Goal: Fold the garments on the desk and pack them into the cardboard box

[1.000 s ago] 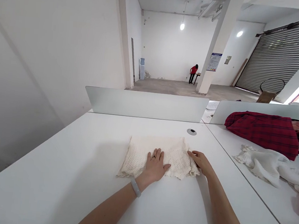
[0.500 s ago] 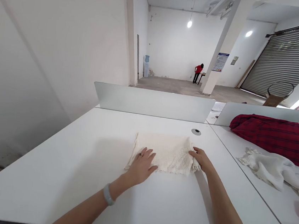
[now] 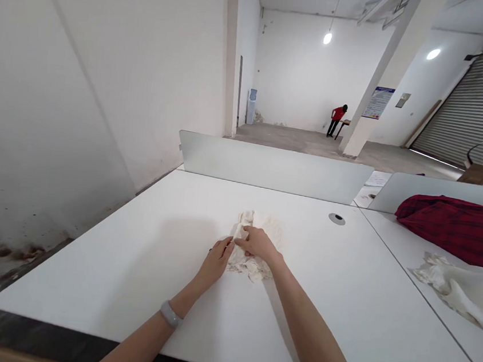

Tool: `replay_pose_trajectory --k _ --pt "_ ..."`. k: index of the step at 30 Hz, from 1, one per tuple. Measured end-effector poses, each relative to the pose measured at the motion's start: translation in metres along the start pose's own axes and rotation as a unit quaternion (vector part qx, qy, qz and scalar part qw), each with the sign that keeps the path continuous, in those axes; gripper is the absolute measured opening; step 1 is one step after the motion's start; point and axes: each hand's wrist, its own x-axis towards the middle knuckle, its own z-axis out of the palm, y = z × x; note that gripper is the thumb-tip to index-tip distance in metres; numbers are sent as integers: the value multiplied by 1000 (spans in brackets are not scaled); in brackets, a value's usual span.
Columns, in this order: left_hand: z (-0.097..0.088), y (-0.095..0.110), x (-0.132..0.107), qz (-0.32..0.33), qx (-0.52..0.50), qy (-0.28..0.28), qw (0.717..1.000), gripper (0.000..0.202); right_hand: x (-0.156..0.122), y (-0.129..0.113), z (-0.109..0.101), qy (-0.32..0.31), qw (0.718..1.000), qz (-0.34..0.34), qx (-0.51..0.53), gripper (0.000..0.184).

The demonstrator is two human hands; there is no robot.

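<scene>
A cream knit cloth (image 3: pixel 253 268) lies bunched into a narrow, crumpled heap on the white desk (image 3: pixel 129 267). My left hand (image 3: pixel 216 262) presses in on the heap's left side, with its fingers gathering the fabric. My right hand (image 3: pixel 256 243) lies across the top of the heap, and its fingertips meet my left hand. The cloth's middle is hidden under both hands. A pale bangle (image 3: pixel 170 314) circles my left wrist.
A low grey divider panel (image 3: pixel 269 166) backs the desk, which has a round cable grommet (image 3: pixel 337 219). On the neighbouring desk lie a red plaid garment (image 3: pixel 447 231) and a crumpled white cloth (image 3: pixel 458 293). A person in red (image 3: pixel 337 119) stands far off.
The flat folded cloth has been gathered into a narrower crumpled heap. My hands have moved together on it, and the view has swung left.
</scene>
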Motion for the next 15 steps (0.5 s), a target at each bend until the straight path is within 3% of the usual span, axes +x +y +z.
replay_pose_trajectory --k 2,5,8,12,15 --pt "0 -1 -1 -1 2 0 1000 48 -6 9 2 21 1000 -11 -13 39" --pt "2 -1 -5 17 22 -9 1000 55 -14 39 -15 111 993 6 -35 29" --pt "5 2 -10 70 56 -14 996 43 -16 76 -30 181 982 -4 -61 27" --pt "7 5 -12 89 118 12 989 28 -17 109 -25 233 968 -14 -91 31" --pt "9 4 -12 90 169 49 980 33 -7 109 -17 243 963 -41 -110 33"
